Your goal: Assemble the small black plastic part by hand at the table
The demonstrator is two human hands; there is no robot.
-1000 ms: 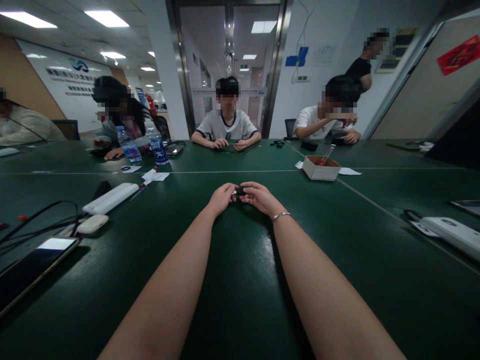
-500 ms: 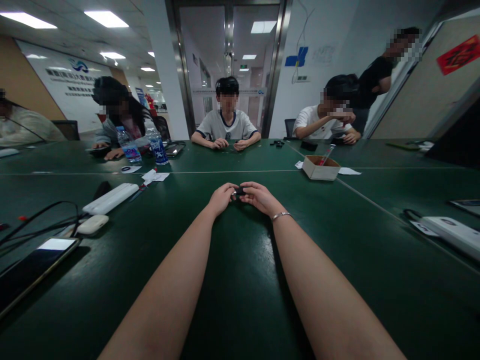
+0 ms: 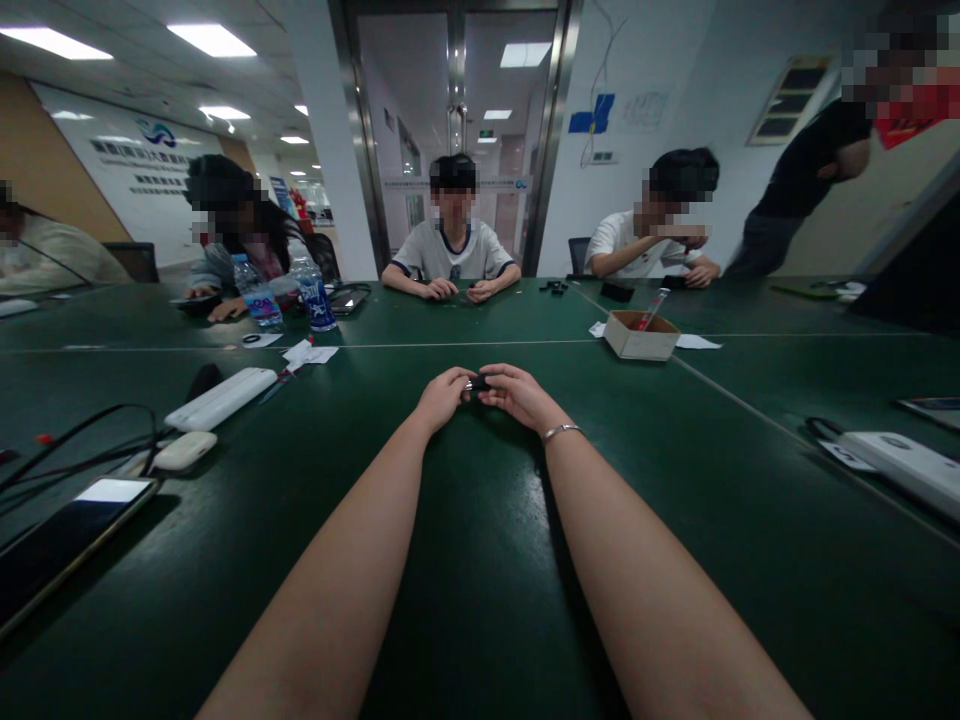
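Note:
Both my arms stretch forward over the dark green table (image 3: 480, 560). Between my fingertips is a small black object with a shiny metal end (image 3: 477, 383); it is too small for me to tell its kind. My left hand (image 3: 444, 396) is closed on the metal end at its left. My right hand (image 3: 517, 396), with a silver bracelet (image 3: 561, 431) at the wrist, pinches the black part from the right. The fingers hide some of the object.
On the left lie a phone (image 3: 71, 545), a white power strip (image 3: 221, 398) and black cables. Two bottles (image 3: 315, 300) stand beyond. A small cardboard box (image 3: 641, 338) sits ahead right, another white strip (image 3: 904, 465) at far right. Several people sit around the table.
A standing person in black at the back right has moved further right. My hands and the small black object have stayed in practically the same place.

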